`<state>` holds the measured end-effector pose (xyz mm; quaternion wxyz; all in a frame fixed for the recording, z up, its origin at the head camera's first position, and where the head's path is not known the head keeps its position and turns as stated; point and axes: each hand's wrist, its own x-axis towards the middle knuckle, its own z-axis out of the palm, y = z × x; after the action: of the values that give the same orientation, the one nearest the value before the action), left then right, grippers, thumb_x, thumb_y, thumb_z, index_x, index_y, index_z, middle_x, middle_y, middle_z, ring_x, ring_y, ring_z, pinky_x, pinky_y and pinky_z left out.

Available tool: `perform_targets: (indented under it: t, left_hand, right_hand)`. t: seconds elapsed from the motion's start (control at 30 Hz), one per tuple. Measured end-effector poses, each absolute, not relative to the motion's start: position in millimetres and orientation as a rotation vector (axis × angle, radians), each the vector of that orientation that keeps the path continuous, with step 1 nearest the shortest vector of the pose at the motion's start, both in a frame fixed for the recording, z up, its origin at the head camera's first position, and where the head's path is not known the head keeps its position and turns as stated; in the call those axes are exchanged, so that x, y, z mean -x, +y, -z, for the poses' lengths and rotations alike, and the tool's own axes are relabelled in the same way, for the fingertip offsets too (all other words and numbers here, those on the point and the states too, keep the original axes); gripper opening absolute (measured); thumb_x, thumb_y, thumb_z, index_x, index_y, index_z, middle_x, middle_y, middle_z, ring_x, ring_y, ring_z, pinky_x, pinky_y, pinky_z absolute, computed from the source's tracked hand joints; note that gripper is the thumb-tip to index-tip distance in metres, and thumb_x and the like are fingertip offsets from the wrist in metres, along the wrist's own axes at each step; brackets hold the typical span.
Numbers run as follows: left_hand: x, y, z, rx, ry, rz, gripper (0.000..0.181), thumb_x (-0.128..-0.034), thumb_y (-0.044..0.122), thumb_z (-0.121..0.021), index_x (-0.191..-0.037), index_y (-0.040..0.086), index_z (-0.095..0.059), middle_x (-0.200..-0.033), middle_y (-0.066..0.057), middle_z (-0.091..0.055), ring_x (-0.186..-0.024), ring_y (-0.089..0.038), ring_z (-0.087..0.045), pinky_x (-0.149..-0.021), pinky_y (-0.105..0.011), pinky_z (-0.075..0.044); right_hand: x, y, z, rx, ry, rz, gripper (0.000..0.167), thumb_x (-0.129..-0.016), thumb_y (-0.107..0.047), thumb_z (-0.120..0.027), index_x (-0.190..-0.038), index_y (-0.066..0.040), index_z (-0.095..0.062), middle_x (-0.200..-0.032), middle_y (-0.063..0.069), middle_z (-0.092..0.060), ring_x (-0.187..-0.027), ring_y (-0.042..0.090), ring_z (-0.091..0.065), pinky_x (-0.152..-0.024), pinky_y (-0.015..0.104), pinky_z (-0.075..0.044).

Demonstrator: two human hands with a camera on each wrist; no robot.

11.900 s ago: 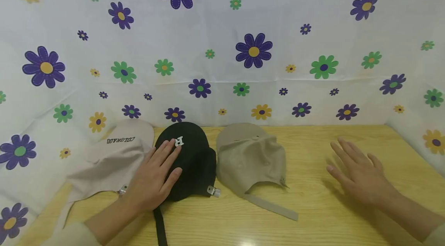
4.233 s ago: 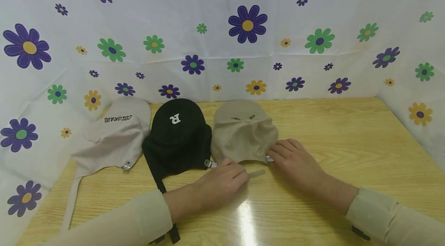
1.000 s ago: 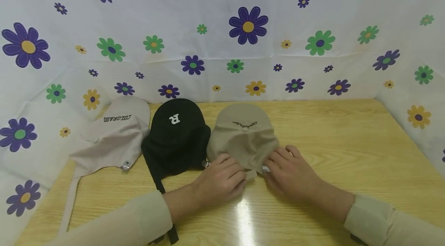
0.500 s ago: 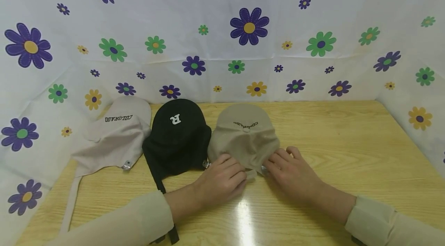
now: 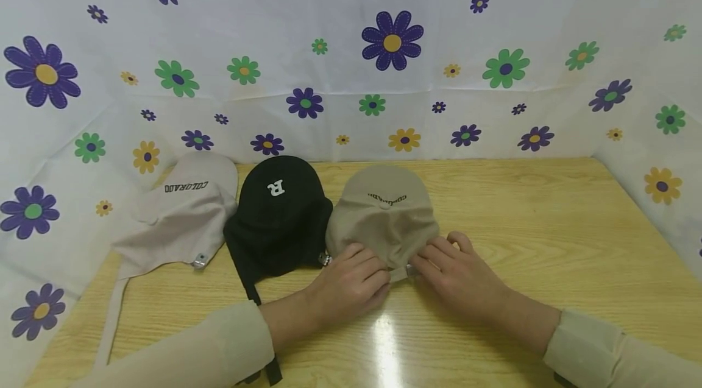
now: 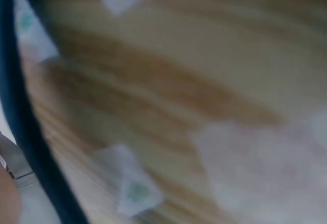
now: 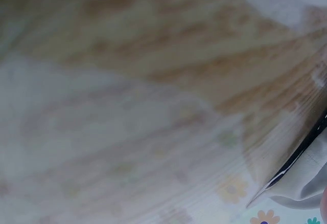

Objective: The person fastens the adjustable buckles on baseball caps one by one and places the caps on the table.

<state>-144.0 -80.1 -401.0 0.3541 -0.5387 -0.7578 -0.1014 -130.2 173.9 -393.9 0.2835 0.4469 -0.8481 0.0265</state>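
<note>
A khaki baseball cap [image 5: 386,211] with dark lettering lies in the head view, its back opening toward the person. My left hand [image 5: 351,281] pinches the cap's loose strap [image 5: 399,275] at the left side of that opening. My right hand [image 5: 457,269] grips the cap's right back edge at the small metal buckle [image 5: 411,271], mostly hidden by the fingers. The strap's tip meets the buckle; whether it is inside cannot be told. Both wrist views show mainly blurred wood grain and pale patches, not the fingers' hold.
Left of the khaki cap lies a black cap [image 5: 282,217] with a white R, its strap running under the left forearm. Further left is a pale cap [image 5: 181,217] lettered COLORADO, with a hanging strap [image 5: 111,321]. A flowered cloth [image 5: 340,59] stands behind the wooden table [image 5: 548,223].
Earlier the left hand lay on the black cap and the right hand was off the caps. Both now hold the khaki cap. In the last second, the strap tip and buckle have come together.
</note>
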Motion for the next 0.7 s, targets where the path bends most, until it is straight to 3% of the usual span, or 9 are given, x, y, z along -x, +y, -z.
perform_targets:
  t: [0.17,0.37,0.7]
  left_hand:
    - [144.3,-79.9,401.4,1.400,-1.962,0.261,0.008,-0.0893,0.016,-0.063,-0.084,0.014,-0.069,-0.086,0.003,-0.066,-0.082,-0.015,-0.061,-0.081,-0.031,-0.047]
    - [143.1,-80.1,401.1,1.410,-1.963,0.261,0.010,-0.0911,0.016,-0.062,-0.085,0.014,-0.069,-0.088,0.004,-0.068,-0.084,-0.014,-0.062,-0.082,-0.030,-0.047]
    - [142.8,-80.6,402.5,1.432,-1.974,0.264,0.016,-0.0962,0.016,-0.055,-0.088,0.013,-0.069,-0.093,0.003,-0.068,-0.088,-0.015,-0.063,-0.085,-0.031,-0.047]
  right_hand:
    - [130.1,173.6,394.0,-1.207,-2.242,-0.071,0.036,-0.101,-0.028,-0.042,-0.119,-0.009,-0.067,-0.112,0.003,-0.067,-0.103,0.022,-0.057,-0.084,0.043,-0.040]
    - [130.9,172.2,394.8,-1.210,-2.208,-0.079,0.034,-0.093,-0.028,-0.050,-0.115,-0.009,-0.068,-0.108,0.003,-0.067,-0.100,0.022,-0.057,-0.082,0.042,-0.039]
    - [129.8,171.1,393.9,-1.240,-2.227,-0.071,0.030,-0.096,-0.029,-0.051,-0.112,-0.011,-0.068,-0.108,0.002,-0.066,-0.101,0.022,-0.058,-0.084,0.040,-0.040]
